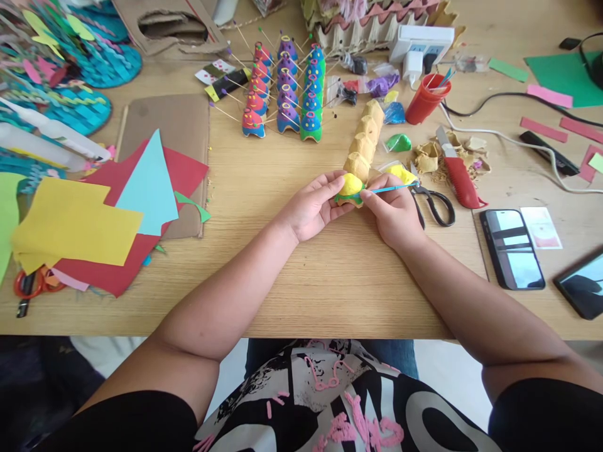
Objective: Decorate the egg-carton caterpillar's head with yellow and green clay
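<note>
The near end of an egg-carton strip (365, 141) is gripped in my left hand (313, 204), thumb on top. Bright yellow clay (352, 184) covers that end cup, with green clay around its lower edge. My right hand (396, 216) pinches a thin blue modelling tool (391, 188), its tip by the green edge. The rest of the strip is bare tan carton and points away from me. Beside my right hand lie black-handled scissors (439, 207) and a packet of yellow clay (399, 174), partly hidden by the hand.
Three painted egg-carton caterpillars (287, 88) with pins stand at the back. To the right are a red cup (426, 100), a red-handled knife (459, 172), carton scraps and a phone (512, 248). Coloured sheets (80, 220) and cardboard (164, 119) lie left.
</note>
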Demonstrator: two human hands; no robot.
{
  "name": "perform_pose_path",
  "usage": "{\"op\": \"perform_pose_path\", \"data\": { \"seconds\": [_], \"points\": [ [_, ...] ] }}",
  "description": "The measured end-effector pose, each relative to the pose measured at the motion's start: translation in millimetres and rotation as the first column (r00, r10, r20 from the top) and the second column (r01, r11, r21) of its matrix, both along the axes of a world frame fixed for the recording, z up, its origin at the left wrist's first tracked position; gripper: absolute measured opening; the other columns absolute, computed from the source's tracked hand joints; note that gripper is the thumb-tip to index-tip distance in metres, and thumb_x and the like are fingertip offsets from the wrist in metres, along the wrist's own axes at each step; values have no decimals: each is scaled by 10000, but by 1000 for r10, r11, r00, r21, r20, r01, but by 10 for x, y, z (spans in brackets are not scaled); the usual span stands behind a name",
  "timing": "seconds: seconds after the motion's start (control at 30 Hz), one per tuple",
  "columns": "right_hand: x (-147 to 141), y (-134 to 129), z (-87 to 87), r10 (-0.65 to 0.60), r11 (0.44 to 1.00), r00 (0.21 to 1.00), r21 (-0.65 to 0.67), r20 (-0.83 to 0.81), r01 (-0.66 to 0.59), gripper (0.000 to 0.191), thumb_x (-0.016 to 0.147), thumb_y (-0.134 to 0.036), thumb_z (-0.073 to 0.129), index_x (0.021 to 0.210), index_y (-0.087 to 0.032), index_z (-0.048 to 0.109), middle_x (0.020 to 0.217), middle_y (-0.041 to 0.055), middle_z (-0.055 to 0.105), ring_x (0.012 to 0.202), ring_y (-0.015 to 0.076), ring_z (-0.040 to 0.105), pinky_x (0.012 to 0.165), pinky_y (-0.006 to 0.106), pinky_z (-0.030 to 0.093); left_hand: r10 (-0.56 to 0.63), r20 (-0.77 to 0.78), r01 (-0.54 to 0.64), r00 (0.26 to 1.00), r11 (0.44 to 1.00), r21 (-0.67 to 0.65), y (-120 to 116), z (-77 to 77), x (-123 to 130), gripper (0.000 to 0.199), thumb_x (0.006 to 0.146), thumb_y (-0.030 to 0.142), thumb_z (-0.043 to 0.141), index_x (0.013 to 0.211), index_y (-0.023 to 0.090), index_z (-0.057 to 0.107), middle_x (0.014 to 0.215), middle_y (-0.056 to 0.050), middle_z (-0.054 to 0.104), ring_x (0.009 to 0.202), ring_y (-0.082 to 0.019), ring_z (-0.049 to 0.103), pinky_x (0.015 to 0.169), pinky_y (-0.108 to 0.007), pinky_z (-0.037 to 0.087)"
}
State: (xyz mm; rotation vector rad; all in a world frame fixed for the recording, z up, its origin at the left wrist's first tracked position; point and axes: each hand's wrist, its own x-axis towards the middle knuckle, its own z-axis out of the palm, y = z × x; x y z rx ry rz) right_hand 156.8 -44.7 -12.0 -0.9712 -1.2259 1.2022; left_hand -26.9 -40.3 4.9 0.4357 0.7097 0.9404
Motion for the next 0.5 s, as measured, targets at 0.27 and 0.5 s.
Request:
{"op": "perform_pose_path", "data": {
  "seconds": [0.27, 0.5],
  "points": [
    [-14, -27, 21, 0, 1000, 1000, 4, 26, 0, 588, 697, -701, 987, 799, -272, 597, 815, -32, 584, 767, 152, 535, 721, 325, 482, 3, 2, -3, 1000, 1000, -16, -2, 8, 5, 201, 980, 256, 816, 1147, 226, 707, 999, 23, 808, 945, -98, 793, 1066, -284, 611],
    [24, -7, -5, -58, 998, 995, -14, -83, 57, 564, 726, -665, 980, 788, -274, 579, 827, -30, 554, 751, 148, 513, 762, 332, 507, 8, -4, -8, 1000, 999, -32, -2, 2, 13, 220, 967, 303, 840, 1138, 236, 719, 1008, 18, 814, 955, -111, 796, 1053, -279, 607]
  ]
}}
